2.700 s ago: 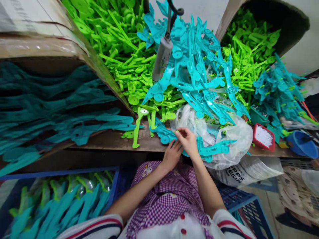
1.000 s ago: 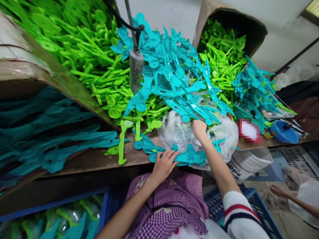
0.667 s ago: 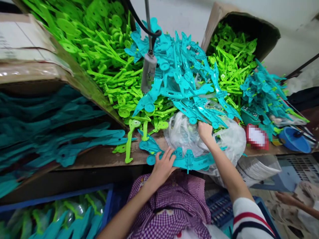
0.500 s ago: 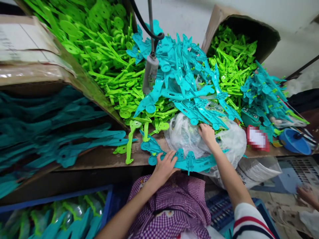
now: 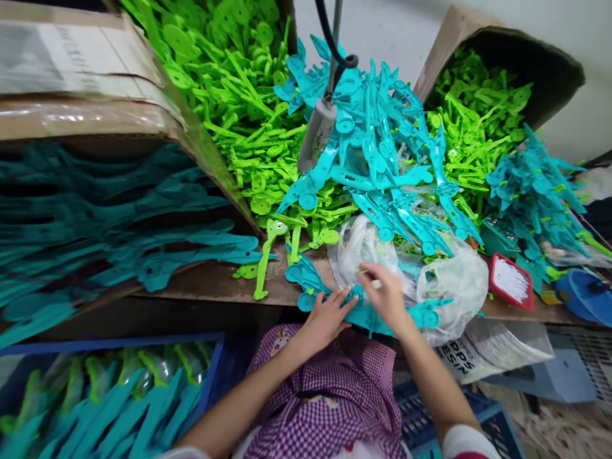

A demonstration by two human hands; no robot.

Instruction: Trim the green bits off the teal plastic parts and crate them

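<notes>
A long teal plastic part lies across the front edge of the bench. My left hand holds it down near its left half, fingers over the top. Above the part, just right of those fingers, my right hand is closed in a pinch; whatever its fingertips hold is too small to make out. Behind it sits a crumpled clear plastic bag with teal and green pieces showing. A green plastic lever lies on the bench to the left.
A grey power screwdriver hangs over heaped teal parts and green parts. Cardboard boxes stand left and back right. At right are a red tray of small white pieces and a blue bowl. A blue crate sits below left.
My right hand has left the plastic bag and come down and left, close to my left hand over the teal part. My left hand stays on the part. The view has shifted.
</notes>
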